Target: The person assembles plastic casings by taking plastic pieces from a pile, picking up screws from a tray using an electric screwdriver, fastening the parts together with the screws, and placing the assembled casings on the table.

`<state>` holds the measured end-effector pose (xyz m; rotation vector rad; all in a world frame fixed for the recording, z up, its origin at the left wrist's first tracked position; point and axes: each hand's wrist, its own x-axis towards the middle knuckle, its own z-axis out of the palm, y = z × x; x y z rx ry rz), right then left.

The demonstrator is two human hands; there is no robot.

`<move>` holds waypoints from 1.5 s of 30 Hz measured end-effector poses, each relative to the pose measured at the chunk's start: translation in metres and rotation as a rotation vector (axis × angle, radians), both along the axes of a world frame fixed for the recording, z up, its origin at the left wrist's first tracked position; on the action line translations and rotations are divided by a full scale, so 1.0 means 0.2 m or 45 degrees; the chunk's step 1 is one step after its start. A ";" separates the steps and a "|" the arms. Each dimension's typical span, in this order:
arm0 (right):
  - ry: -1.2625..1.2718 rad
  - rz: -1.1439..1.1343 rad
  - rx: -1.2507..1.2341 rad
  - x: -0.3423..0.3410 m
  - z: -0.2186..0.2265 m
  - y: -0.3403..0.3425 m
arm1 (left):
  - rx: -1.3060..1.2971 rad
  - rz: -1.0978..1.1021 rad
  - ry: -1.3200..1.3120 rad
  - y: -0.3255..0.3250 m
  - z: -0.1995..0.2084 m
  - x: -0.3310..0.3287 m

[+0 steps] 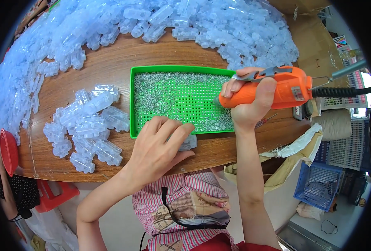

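Note:
My right hand point(254, 98) is wrapped round an orange electric screwdriver point(283, 90), which lies nearly level with its nose pointing left. That nose is over the right part of a shallow green tray point(132, 104), where the bit's tip is hard to make out. Small silvery screws point(150, 90) are spread over the tray's perforated floor, thickest at the left and along the near side. At the tray's near edge, my left hand point(158, 144) has its fingers curled, with a clear plastic part point(189, 143) between fingers and thumb. The hand hides much of that part.
Left of the tray lies a small heap of clear plastic parts point(89, 125). A large pile of them point(244, 29) curves round the table's far and left sides. A red dish point(9, 152) sits at the left edge. A black cord point(344, 92) trails right from the screwdriver.

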<state>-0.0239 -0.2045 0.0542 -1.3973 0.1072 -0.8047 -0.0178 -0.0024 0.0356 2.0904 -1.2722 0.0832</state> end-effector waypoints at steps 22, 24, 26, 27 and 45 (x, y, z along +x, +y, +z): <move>-0.360 0.657 -0.239 -0.30 0.30 0.19 | -0.398 0.143 0.181 0.03 -0.13 -0.05; -0.347 0.660 -0.273 -0.30 0.28 0.22 | -0.456 0.121 0.118 0.04 -0.16 -0.05; -0.335 0.652 -0.344 -0.30 0.25 0.25 | -0.452 0.128 0.138 0.05 -0.18 -0.06; -0.331 0.646 -0.388 -0.30 0.25 0.25 | -0.455 0.121 0.151 0.04 -0.18 -0.06; -0.287 0.723 -0.545 -0.30 0.19 0.34 | -0.632 0.102 0.251 0.02 -0.20 -0.06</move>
